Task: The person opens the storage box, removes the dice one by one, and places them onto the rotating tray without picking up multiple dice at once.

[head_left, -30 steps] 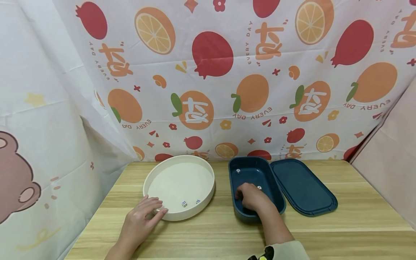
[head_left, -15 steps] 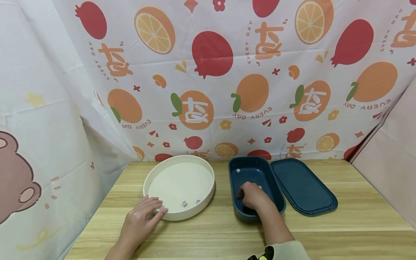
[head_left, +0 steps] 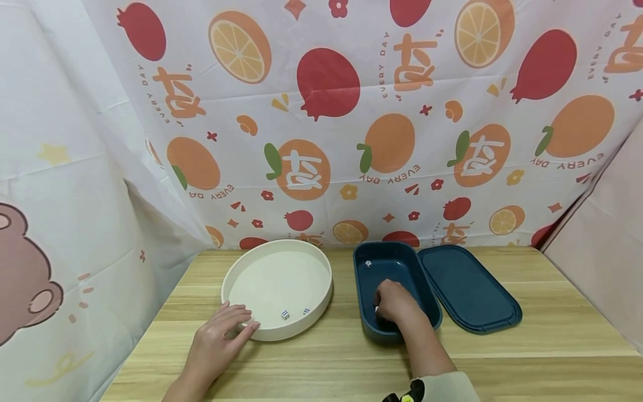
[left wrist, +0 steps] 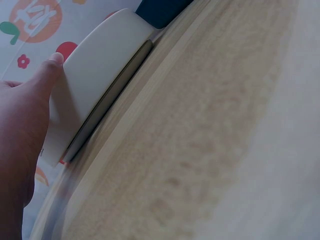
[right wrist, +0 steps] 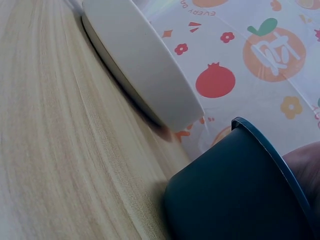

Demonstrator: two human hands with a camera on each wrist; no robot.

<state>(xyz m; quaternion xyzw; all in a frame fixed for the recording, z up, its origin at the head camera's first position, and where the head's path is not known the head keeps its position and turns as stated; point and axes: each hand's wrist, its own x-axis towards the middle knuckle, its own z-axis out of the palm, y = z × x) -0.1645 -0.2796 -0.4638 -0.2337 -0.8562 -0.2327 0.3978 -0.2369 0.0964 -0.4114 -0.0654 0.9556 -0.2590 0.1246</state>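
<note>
In the head view, my left hand (head_left: 217,338) rests on the near-left rim of the round cream tray (head_left: 281,273), its fingers relaxed across the edge. The left wrist view shows its thumb (left wrist: 49,72) along the tray's outer wall. Inside the tray, near the front wall, lie two white dice with blue pips, one die (head_left: 285,315) left of the other die (head_left: 306,311). My right hand (head_left: 397,304) reaches down into the dark blue box (head_left: 360,290), fingers curled, a small white die (head_left: 377,309) showing at its fingertips. Another die (head_left: 368,264) lies at the box's far-left corner.
A dark blue lid (head_left: 472,290) lies flat on the wooden table (head_left: 321,363), against the box's right side. A fruit-print cloth (head_left: 329,84) hangs behind the table. In the right wrist view, the box wall (right wrist: 240,190) hides most of my right hand.
My right hand has shifted slightly right inside the box, and a white die now shows at its fingertips. The die seen behind it before is now out of sight. My left hand stays put.
</note>
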